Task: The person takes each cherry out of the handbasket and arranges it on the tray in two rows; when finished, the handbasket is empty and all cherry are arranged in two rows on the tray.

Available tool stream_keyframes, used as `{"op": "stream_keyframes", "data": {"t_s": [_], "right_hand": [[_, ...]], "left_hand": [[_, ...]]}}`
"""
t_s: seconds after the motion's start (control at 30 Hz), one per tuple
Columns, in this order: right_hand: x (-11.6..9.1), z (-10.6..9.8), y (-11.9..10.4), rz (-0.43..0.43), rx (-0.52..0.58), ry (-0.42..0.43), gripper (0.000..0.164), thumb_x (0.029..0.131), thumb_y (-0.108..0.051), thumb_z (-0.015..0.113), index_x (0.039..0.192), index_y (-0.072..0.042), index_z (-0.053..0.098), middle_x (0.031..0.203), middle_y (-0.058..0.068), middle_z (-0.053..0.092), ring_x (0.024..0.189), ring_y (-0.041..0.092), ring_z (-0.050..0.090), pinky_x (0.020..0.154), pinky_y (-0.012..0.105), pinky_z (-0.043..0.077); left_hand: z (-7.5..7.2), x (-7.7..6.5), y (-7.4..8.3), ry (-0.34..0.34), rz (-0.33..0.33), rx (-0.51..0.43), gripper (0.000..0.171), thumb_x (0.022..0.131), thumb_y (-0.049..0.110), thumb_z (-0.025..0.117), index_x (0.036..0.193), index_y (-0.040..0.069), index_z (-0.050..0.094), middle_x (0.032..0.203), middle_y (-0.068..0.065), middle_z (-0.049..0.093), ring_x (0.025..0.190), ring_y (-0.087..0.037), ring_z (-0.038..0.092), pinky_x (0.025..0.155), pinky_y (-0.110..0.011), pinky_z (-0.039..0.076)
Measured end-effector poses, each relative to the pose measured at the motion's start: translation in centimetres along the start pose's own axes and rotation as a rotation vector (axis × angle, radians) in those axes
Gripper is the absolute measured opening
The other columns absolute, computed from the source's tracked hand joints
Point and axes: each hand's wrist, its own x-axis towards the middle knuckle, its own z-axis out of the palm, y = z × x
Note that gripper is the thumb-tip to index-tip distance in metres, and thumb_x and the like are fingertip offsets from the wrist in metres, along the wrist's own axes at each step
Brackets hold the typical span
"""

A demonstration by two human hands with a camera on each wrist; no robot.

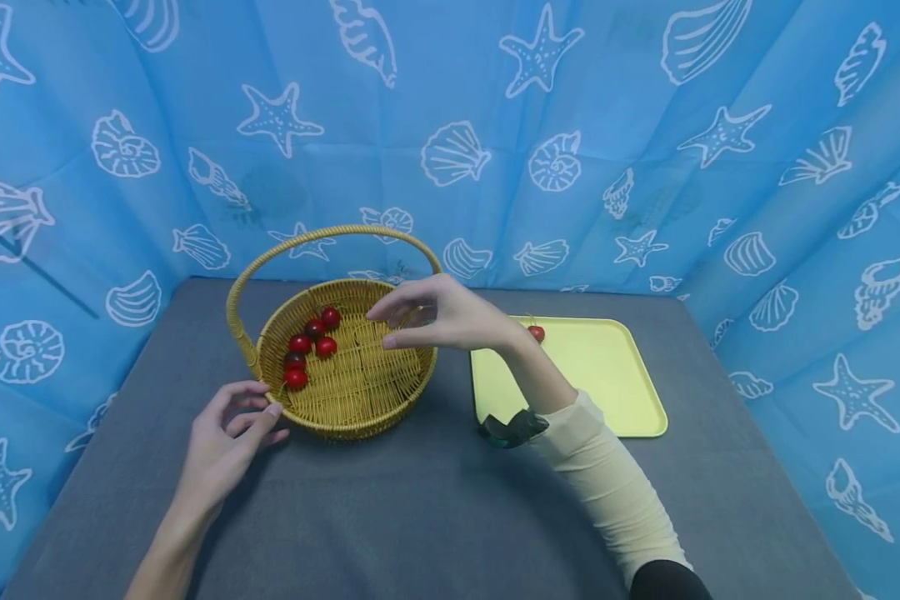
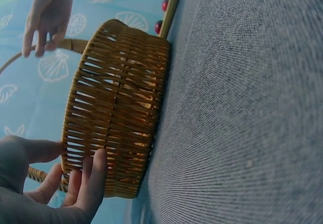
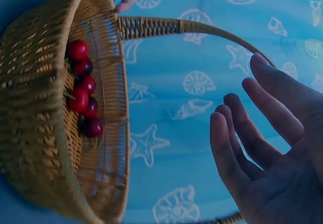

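Note:
A round wicker basket (image 1: 360, 408) with a tall arched handle stands left of centre. Several red and dark cherries (image 1: 326, 347) lie inside it, gathered on its left side. My left hand (image 1: 228, 429) holds the basket's near-left rim close to the handle's foot, its fingers (image 2: 93, 183) against the outer wall. Over the basket's right side hovers my right hand (image 1: 446, 312), fingers loosely bent and thumb apart. Nothing shows between those fingers in the right wrist view, where the palm (image 3: 287, 183) faces the camera.
To the right, a pale yellow tray (image 1: 600, 375) lies on the grey cloth-covered table (image 1: 390, 517). A cherry (image 1: 536, 333) sits by its far-left edge; my right forearm passes over the tray's left part. A blue shell-patterned curtain (image 1: 495, 208) encloses the back and sides.

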Motion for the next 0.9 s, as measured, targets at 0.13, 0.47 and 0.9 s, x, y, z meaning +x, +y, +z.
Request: {"op": "stream_keyframes", "data": {"t_s": [0.13, 0.47, 0.9], "right_hand": [[2.2, 0.8, 0.1, -0.023, -0.036, -0.054, 0.033, 0.096, -0.013, 0.084, 0.128, -0.008, 0.077, 0.129, 0.008, 0.078, 0.112, 0.020, 0.075, 0.101, 0.037, 0.069], [6.4, 2.0, 1.0, -0.018, -0.092, -0.135, 0.036, 0.098, -0.018, 0.082, 0.132, -0.008, 0.076, 0.133, 0.010, 0.077, 0.116, 0.019, 0.073, 0.104, 0.030, 0.066], [10.5, 3.3, 4.4, 0.131, -0.081, -0.164, 0.037, 0.100, -0.020, 0.081, 0.135, -0.008, 0.074, 0.137, 0.011, 0.076, 0.128, 0.023, 0.070, 0.104, 0.023, 0.063]], "left_hand": [[0.0, 0.0, 0.0, 0.003, 0.003, 0.000, 0.047, 0.107, 0.022, 0.073, 0.144, 0.006, 0.051, 0.122, -0.002, 0.054, 0.100, -0.011, 0.074, 0.087, -0.032, 0.073], [0.0, 0.0, 0.0, 0.001, 0.008, 0.006, 0.047, 0.107, 0.022, 0.072, 0.145, 0.006, 0.051, 0.122, -0.003, 0.054, 0.097, -0.012, 0.076, 0.088, -0.033, 0.073], [0.2, 0.0, -0.1, 0.011, -0.003, 0.028, 0.048, 0.107, 0.020, 0.072, 0.146, 0.005, 0.050, 0.122, -0.003, 0.053, 0.096, -0.011, 0.076, 0.087, -0.033, 0.074]]}}
